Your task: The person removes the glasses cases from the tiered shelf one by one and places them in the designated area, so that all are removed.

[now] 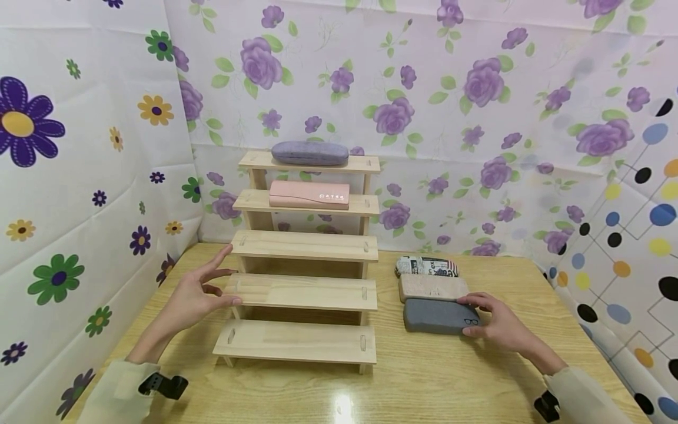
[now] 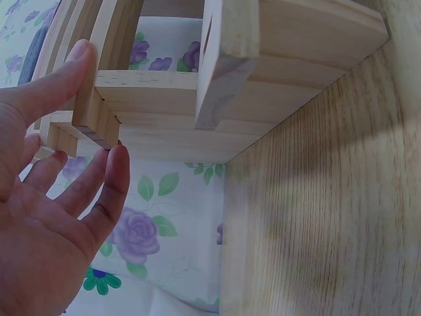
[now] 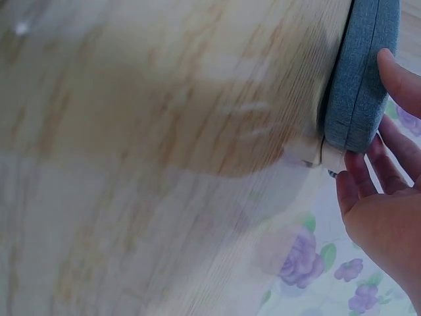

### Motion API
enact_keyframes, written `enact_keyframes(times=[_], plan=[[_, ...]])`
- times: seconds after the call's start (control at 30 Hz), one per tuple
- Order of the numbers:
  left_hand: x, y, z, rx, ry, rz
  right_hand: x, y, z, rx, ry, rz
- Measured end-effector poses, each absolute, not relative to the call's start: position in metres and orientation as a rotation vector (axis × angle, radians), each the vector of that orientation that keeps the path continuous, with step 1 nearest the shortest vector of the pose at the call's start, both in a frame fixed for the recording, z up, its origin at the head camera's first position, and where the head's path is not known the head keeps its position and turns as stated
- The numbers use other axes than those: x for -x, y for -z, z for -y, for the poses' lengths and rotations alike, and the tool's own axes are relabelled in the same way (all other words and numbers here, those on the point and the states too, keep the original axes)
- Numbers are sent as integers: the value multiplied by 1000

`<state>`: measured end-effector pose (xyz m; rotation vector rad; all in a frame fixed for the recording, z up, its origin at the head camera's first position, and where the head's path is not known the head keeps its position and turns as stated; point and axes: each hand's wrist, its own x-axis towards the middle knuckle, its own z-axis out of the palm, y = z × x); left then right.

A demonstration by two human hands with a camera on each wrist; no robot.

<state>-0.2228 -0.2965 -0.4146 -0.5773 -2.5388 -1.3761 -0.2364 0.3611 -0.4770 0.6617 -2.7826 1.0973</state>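
A stepped wooden rack (image 1: 296, 341) with several shelves stands on the table. My left hand (image 1: 195, 294) is at its left side; the thumb (image 2: 75, 62) lies against a shelf board and the other fingers bend toward the board's end. At the right, my right hand (image 1: 500, 323) grips the right end of a dark grey glasses case (image 1: 436, 316), thumb on the near side and fingers on the far side. Behind that case lie a beige case (image 1: 431, 287) and a newsprint-patterned case (image 1: 426, 266).
A purple-grey glasses case (image 1: 309, 153) rests on the top shelf, with a pink case (image 1: 309, 195) on the shelf below. Floral cloth (image 1: 424, 88) hangs behind the table (image 1: 413, 383), and patterned cloths hang at both sides.
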Motion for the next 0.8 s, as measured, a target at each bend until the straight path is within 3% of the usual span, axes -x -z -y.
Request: enact_keyframes(times=[0.8], plan=[[222, 414, 297, 569, 1343, 2548, 238, 480, -363, -651, -1109, 2788]])
